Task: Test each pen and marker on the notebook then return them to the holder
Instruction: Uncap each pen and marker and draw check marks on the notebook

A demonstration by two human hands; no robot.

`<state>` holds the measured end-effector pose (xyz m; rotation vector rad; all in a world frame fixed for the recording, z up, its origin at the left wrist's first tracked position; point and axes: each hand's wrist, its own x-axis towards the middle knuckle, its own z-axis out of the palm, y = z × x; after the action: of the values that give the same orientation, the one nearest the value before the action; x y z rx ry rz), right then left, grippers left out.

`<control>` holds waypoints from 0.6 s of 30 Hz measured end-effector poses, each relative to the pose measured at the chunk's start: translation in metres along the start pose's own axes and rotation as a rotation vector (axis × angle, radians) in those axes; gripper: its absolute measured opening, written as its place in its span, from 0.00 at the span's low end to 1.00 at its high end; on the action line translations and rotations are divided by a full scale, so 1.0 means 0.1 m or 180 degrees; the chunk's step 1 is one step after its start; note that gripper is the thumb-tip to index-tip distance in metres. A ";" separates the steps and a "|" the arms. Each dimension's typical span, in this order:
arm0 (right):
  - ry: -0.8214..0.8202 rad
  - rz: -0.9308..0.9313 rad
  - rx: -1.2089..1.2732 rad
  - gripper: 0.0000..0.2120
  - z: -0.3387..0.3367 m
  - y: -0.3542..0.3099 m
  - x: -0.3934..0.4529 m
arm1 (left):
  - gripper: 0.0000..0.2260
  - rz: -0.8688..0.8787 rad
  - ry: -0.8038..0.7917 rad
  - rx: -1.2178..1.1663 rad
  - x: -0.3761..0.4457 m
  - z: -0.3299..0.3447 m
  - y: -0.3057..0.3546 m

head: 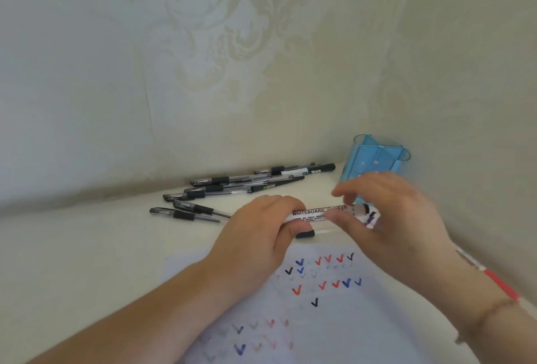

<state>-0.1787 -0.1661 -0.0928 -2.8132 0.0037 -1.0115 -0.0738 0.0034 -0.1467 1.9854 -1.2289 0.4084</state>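
L hand is wrapped round the near end of a white whiteboard marker, fingers curled over the barrel, thumb underneath. R hand is at the marker's other end, fingers bent toward the tip. It's blurred w/ motion, so can't tell if it grips the marker or just touches it. Marker lies roughly level, held just above the far edge of the notebook. Page shows rows of small ticks in black, blue & red. A black cap-like piece sits just beyond the notebook's far edge, under the L thumb. Blue see-through holder stands upright beyond the notebook, by the wall, partly behind the R hand. Loose black pens lie in a bunch beyond the notebook, to its left. A red & white stick pokes out beside the R wrist, right of the notebook.
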 end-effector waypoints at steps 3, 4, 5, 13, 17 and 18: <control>0.0169 0.1600 0.2430 0.27 -0.05 -0.07 -0.18 | 0.15 0.0115 -0.0276 -0.0600 -0.01 -0.04 0.11; 0.0029 0.1749 0.2906 0.29 -0.01 -0.10 -0.23 | 0.14 0.0143 -0.0461 -0.0714 -0.03 -0.05 0.14; -0.0151 0.1670 0.3138 0.28 0.01 -0.16 -0.26 | 0.15 0.0184 -0.0679 -0.0759 -0.04 -0.05 0.16; -0.0066 0.1268 0.3001 0.15 0.10 -0.26 -0.34 | 0.12 0.0596 -0.0802 -0.0359 -0.06 -0.03 0.22; -0.0186 0.0551 0.3127 0.14 0.06 -0.17 -0.44 | 0.11 0.0616 -0.1196 -0.0902 -0.03 -0.13 0.27; -0.0247 0.0447 0.3126 0.13 0.03 -0.16 -0.46 | 0.11 0.0622 -0.1253 -0.0991 -0.03 -0.15 0.28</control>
<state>-0.2132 -0.1479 -0.1220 -1.9114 -0.2325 -0.6130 -0.0973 0.0089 -0.1267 1.7291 -1.6283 -0.0887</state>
